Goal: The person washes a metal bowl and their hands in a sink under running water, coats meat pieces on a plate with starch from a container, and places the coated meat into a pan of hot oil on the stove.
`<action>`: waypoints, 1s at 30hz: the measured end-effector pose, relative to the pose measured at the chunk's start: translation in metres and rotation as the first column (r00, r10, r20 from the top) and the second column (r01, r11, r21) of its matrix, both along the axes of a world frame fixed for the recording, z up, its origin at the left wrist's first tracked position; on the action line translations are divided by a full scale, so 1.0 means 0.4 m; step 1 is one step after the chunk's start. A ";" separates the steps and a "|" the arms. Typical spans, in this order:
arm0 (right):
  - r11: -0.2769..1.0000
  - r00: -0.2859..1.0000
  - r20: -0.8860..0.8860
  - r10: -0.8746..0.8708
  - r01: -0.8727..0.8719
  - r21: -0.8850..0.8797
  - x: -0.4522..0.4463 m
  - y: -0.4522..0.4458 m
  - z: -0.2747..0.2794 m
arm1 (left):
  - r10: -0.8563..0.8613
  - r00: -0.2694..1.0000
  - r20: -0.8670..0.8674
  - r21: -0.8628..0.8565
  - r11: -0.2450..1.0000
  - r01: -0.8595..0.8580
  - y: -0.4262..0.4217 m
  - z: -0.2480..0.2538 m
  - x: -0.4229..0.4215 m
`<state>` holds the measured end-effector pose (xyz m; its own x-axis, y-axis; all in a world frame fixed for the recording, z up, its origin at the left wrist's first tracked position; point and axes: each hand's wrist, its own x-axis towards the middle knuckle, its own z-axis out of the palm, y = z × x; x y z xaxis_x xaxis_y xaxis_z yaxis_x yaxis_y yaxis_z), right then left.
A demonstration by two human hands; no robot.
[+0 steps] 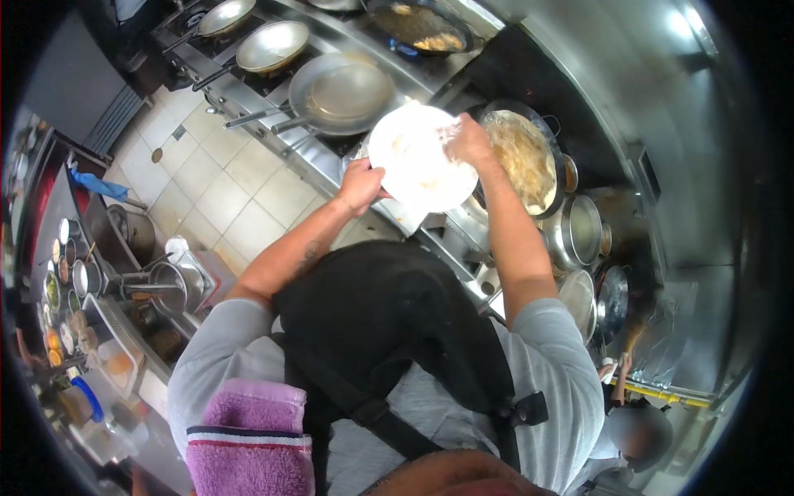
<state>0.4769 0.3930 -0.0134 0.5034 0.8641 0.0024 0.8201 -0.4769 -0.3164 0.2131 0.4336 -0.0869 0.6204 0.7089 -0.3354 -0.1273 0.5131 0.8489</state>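
Note:
My left hand [361, 185] is closed on the left rim of a white plate or shallow bowl [418, 186], which is washed out by glare. Over its right side, my right hand [470, 142] curls inward, its whitish fingertips at the contents. Those contents look pale, and what the fingers pinch is too bright to make out. Just right of my right hand, a wok [523, 165] of bubbling, golden oil sits on the range. A wide steel frying pan [341, 93] lies beyond the plate to the left.
Another frying pan [273, 45] stands farther along the stove. At the back, a dark pan [426, 29] holds frying food over a blue flame. Steel pots [583, 230] line the right side. A co-worker [633, 434] is at lower right. Ingredient containers [85, 277] fill the left counter.

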 end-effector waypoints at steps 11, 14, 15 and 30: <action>0.954 0.798 0.528 0.292 -0.284 -0.098 -0.024 -0.025 -0.042 | -0.038 0.999 0.039 -0.011 0.999 0.038 0.028 -0.041 0.053; 0.950 0.815 0.501 0.291 -0.309 -0.049 0.007 -0.071 -0.083 | -0.006 0.996 0.084 -0.026 1.000 0.009 0.039 -0.055 0.098; 0.956 0.846 0.450 0.287 -0.281 -0.080 0.017 -0.088 -0.093 | -0.014 0.996 0.092 -0.034 0.999 0.017 0.043 -0.059 0.111; 0.984 0.934 -0.307 -0.180 0.174 -0.046 0.161 -0.140 -0.021 | -0.151 0.986 0.065 0.010 0.989 0.150 -0.003 -0.074 0.156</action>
<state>0.5414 0.3371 -0.0218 0.6216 0.7595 -0.1919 0.5850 -0.6130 -0.5311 0.2756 0.4324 -0.1165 0.7407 0.6073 -0.2873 -0.1041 0.5262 0.8439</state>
